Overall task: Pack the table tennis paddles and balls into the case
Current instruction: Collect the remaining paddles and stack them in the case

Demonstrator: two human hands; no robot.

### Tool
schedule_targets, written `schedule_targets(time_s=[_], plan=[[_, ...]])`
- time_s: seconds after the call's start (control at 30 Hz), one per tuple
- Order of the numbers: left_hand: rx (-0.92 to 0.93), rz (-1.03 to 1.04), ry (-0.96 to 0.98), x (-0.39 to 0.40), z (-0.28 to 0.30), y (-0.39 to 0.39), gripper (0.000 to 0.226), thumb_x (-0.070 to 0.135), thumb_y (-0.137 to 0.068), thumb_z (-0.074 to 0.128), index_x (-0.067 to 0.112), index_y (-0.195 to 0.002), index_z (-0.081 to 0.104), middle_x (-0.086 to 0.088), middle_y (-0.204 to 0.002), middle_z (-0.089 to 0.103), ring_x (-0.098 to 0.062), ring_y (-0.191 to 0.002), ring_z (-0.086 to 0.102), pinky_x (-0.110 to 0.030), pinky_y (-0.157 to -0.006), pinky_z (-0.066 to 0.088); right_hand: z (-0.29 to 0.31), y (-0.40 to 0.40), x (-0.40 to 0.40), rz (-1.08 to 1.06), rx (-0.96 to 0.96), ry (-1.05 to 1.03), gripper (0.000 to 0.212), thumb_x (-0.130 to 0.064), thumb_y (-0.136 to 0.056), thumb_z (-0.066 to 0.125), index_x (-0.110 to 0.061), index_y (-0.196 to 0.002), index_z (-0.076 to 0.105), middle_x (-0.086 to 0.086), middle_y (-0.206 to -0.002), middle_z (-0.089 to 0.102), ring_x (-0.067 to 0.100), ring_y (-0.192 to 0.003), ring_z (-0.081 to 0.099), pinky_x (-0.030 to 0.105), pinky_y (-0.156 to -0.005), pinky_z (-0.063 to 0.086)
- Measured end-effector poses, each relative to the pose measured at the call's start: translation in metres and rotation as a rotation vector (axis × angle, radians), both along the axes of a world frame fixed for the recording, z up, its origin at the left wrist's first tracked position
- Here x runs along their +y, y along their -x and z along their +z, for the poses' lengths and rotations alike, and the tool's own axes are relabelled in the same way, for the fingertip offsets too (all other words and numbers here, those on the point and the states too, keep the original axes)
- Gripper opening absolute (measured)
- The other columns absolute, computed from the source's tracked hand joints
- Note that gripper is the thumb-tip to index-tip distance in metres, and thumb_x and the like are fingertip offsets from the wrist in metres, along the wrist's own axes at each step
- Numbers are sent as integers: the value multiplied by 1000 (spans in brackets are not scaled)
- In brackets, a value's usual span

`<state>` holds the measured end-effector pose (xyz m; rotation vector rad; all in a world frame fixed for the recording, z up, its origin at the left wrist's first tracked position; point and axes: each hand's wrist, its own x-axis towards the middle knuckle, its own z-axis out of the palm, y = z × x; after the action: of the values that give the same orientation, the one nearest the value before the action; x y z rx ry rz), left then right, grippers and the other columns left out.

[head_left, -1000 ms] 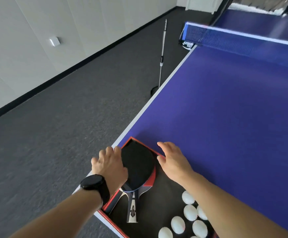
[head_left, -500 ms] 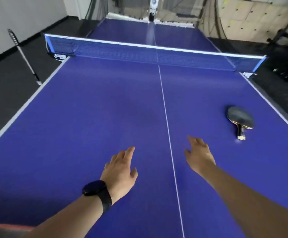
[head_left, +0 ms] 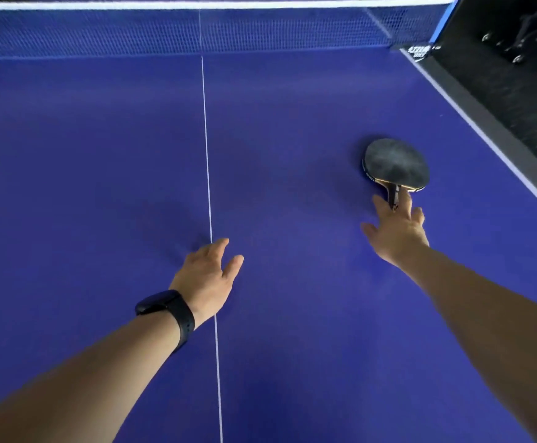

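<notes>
A black-faced paddle [head_left: 395, 164] lies flat on the blue table [head_left: 100, 174], right of the white centre line, its handle pointing back toward me. My right hand [head_left: 396, 230] is stretched out with fingers spread, and the fingertips lie on either side of the handle's end without closing on it. My left hand [head_left: 208, 274], with a black watch on the wrist, hovers open and empty over the centre line. The case, the other paddles and the balls are out of view.
The net [head_left: 196, 33] spans the far end of the table. The table's right edge with its white line [head_left: 484, 135] runs diagonally at the right, with dark floor beyond.
My view swung from the case at the table's left corner to the right half. Both hands left the case, and my right hand has reached forward to the lone paddle's handle.
</notes>
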<state>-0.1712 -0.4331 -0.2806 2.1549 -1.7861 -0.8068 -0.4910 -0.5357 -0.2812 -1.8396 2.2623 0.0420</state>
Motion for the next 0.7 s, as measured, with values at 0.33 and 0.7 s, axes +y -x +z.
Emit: schedule_targets(time_s=[0.33, 0.7], plan=[[189, 71, 5, 9, 31, -22, 51, 47, -95, 43, 27, -142, 36, 2, -140, 51, -17, -119, 53, -32, -96, 43, 16, -30, -2, -47, -238, 357, 20, -19, -96, 50, -11, -102, 67, 9, -127, 37, 38, -103, 40, 39, -73, 47], [1085, 773, 117, 67, 125, -131, 46, 47, -89, 59, 19, -125, 48, -6, -119, 64, -24, -96, 70, -40, -74, 60, 108, -258, 194, 813, -762, 435, 6, -20, -91, 63, -18, -95, 67, -4, -104, 45, 11, -78, 56, 24, -63, 51]])
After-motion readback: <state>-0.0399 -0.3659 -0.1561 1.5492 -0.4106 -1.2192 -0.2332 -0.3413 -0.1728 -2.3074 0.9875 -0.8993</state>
